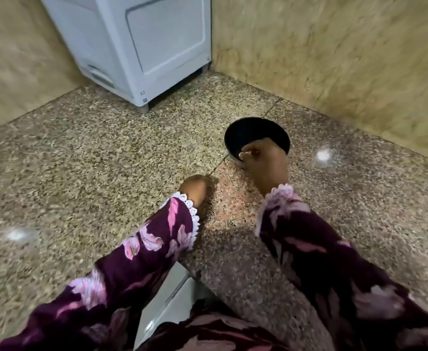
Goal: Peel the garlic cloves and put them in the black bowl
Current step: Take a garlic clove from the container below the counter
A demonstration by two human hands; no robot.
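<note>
Speckled floor (106, 160), right hand (263, 160) over black bowl (253, 130), left hand (195, 188) apart.

home kitchen corner, by the look of it. i'm at a speckled granite-type counter (93, 153) w/ polished shine, beige marbled wall tiles (334, 51) meeting in a corner. white boxy appliance (142, 41) on short feet sits at the back, against the tiles. household setup, not commercial.
</note>
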